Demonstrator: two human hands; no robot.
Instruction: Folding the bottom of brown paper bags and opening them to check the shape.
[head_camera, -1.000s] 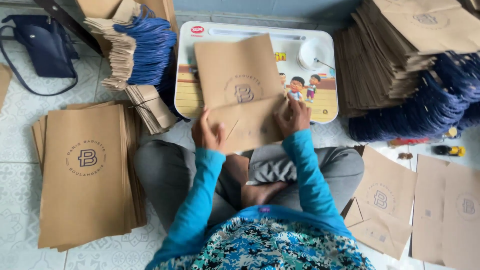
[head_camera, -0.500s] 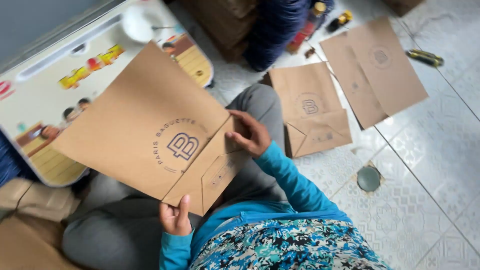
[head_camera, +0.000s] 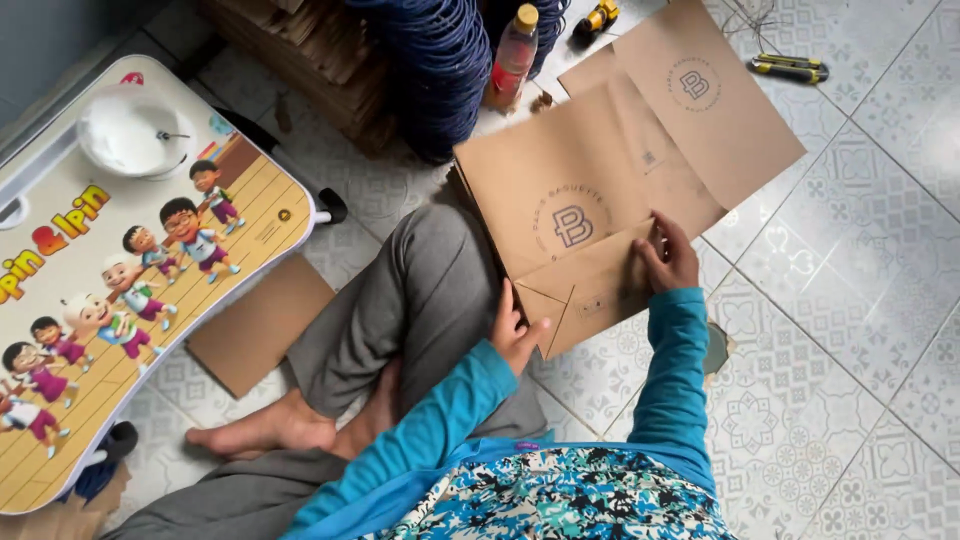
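Now, from the head view: seated cross-legged on the patterned tile floor (head_camera: 850, 330), teal sleeves reaching out over the right knee. Left hand (head_camera: 515, 330) pinched on the near corner of the brown paper bag (head_camera: 570, 215), thumb and fingers closed on the folded bottom flap (head_camera: 590, 290); right hand (head_camera: 668, 255) pressed flat-ish on the far end of that same flap, fingertips bearing down on the crease, not wrapped round anything. Bag lying flat, partly over the knee and partly over other flat bags (head_camera: 700, 110) spread on the floor beyond. Long axis running from the folded bottom near the hands up and away toward the open mouth, round printed emblem (head_camera: 572, 225) facing up and roughly square to the wearer. Looks light and thin, stiff enough along the folds to hold shape, floppy across the broad panel, easy to crease or tear if yanked; best taken at the doubled flap or the side folds, where the paper is thickest, rather than mid-panel. Off to the left, a small lap table with a cartoon top (head_camera: 150, 260) carrying a white bowl (head_camera: 130, 130), a brown card sheet (head_camera: 255, 325) tucked beside it on the floor. Up top, a heap of dark blue cord handles (head_camera: 440, 70), a stack of brown paper (head_camera: 310, 50), an orange-capped bottle (head_camera: 512, 55). Far right, a yellow-and-black cutter (head_camera: 790, 68) lying well apart on the tiles.
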